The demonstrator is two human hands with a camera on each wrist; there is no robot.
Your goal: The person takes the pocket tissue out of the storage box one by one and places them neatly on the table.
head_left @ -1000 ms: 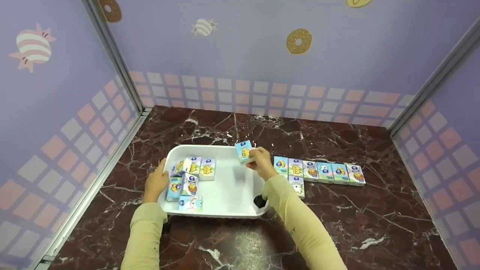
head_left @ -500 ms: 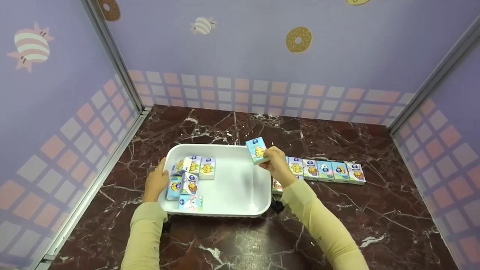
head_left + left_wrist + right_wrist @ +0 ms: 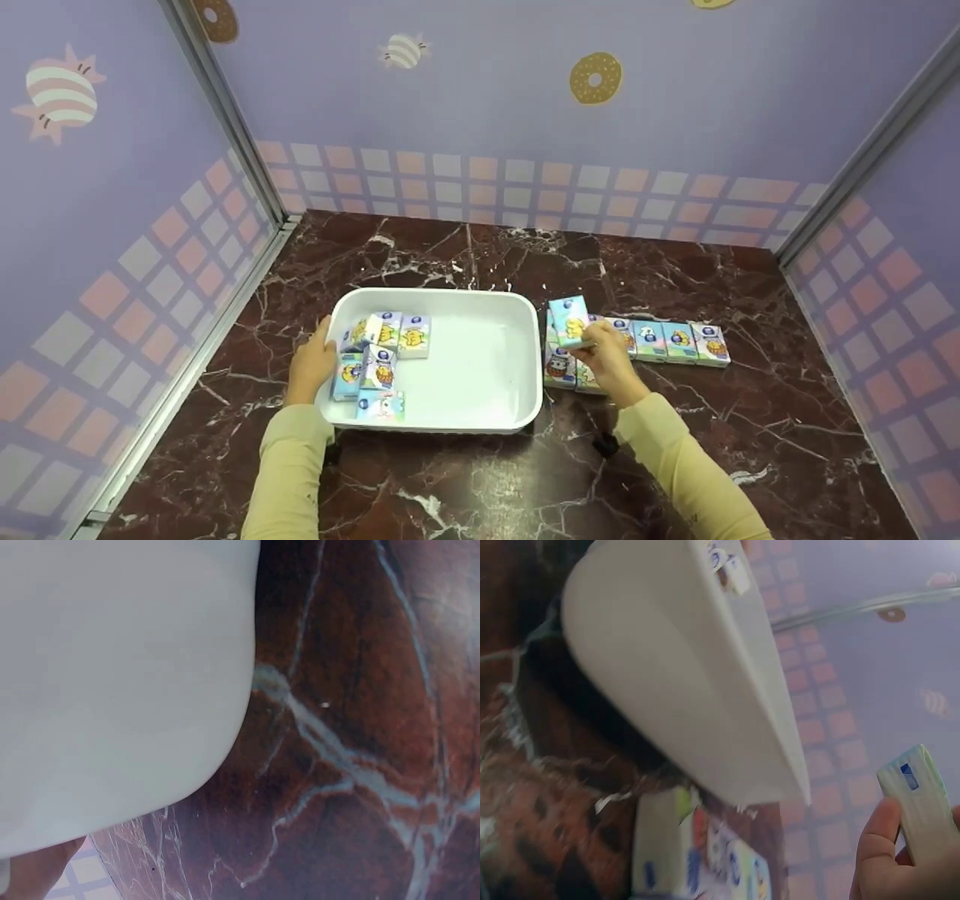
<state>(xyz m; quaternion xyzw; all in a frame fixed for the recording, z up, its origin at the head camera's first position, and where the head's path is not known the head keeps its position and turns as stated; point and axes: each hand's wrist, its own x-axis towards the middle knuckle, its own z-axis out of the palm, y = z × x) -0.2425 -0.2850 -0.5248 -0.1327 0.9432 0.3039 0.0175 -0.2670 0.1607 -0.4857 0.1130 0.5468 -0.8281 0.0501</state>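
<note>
In the head view my right hand pinches a light-blue tissue pack with a yellow cartoon figure. It is held just right of the white tray, above the near end of the packs laid out on the tabletop. The right wrist view shows that pack edge-on between the thumb and fingers. My left hand holds the tray's left rim; only a bit of it shows in the left wrist view below the tray wall. Several tissue packs lie at the tray's left side, one tilted over others.
A row of tissue packs stretches right of the tray, with a shorter second row in front, partly hidden by the right hand. The dark red marble tabletop is bounded by purple panels at the back and both sides.
The right hand has carried the blue tissue pack rightward, from over the tray's right part to above the packs beside it. The left hand stays at the tray's left rim.
</note>
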